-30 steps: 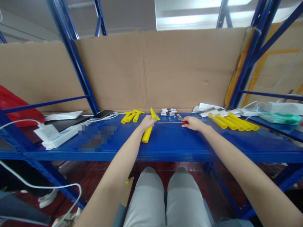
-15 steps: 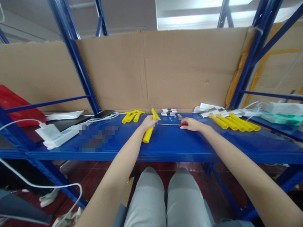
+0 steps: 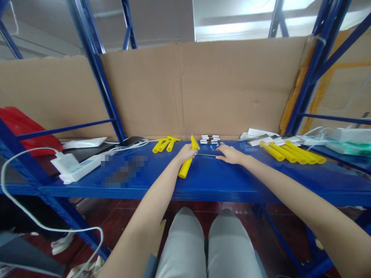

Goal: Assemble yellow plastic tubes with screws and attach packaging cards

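My left hand [image 3: 185, 153] is wrapped around a yellow scraper handle [image 3: 184, 169], which lies slanted with its wide head pointing away from me. My right hand [image 3: 230, 155] grips a screwdriver [image 3: 205, 155] from the right; its thin metal shaft points left and its tip is at the scraper head by my left fingers. The screwdriver's grip is covered by my fingers. Just beyond my hands sit small white packets with dark bands [image 3: 210, 139], with several tiny bits [image 3: 213, 146] close by, too small to name.
Several yellow scraper handles [image 3: 164, 144] lie at the back left. Yellow-handled scrapers with flat pale heads [image 3: 290, 152] form a row at the right. A white power strip [image 3: 84, 168] with a plugged charger stands left on the blue shelf [image 3: 232, 181]. Cardboard [image 3: 220, 88] walls the back.
My right hand has shifted slightly left with the screwdriver, and less of its shaft shows. Its red grip is now hidden. The left hand still holds the yellow scraper handle.
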Demonstrator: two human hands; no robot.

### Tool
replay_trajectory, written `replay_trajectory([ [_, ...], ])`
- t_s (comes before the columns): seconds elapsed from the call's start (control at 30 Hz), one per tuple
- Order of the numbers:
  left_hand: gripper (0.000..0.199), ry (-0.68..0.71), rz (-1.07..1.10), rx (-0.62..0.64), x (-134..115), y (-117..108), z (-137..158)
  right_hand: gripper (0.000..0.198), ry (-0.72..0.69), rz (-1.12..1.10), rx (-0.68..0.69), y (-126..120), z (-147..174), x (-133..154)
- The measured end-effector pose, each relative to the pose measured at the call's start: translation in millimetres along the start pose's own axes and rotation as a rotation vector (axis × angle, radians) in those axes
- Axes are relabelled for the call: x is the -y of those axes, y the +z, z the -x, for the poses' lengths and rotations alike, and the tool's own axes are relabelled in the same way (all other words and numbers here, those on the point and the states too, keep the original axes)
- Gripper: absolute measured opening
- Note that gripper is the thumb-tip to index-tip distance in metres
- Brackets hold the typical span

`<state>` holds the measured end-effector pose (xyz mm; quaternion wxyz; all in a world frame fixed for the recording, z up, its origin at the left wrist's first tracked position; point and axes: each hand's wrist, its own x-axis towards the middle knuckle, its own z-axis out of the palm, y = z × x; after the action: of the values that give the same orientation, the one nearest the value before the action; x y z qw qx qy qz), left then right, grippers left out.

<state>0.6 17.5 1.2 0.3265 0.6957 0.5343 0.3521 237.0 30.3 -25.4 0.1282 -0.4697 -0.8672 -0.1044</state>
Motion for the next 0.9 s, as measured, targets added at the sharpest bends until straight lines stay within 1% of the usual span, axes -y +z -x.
replay_trajectory([
  [0.13,0.017,-0.003,-0.026,0.010,-1,1,-1,0.033,-0.064,0.028,-0.044,1,-12,17],
  [0.33,0.016,0.041,-0.014,0.045,4,3,-4,0.023,-0.012,-0.046,-0.054,-5,-40,51],
  [0.43,0.015,0.042,0.003,0.041,6,4,-5,0.021,-0.011,-0.052,-0.058,-7,-50,62],
  [0.53,0.014,0.041,0.004,0.025,7,4,-6,0.021,0.012,-0.063,-0.050,-6,-53,65],
  [0.67,0.014,0.056,-0.006,0.036,7,4,-6,0.020,0.053,-0.072,-0.046,-6,-52,63],
  [0.9,0.017,0.088,-0.053,0.050,6,5,-4,0.019,0.047,-0.064,-0.067,-5,-51,67],
])
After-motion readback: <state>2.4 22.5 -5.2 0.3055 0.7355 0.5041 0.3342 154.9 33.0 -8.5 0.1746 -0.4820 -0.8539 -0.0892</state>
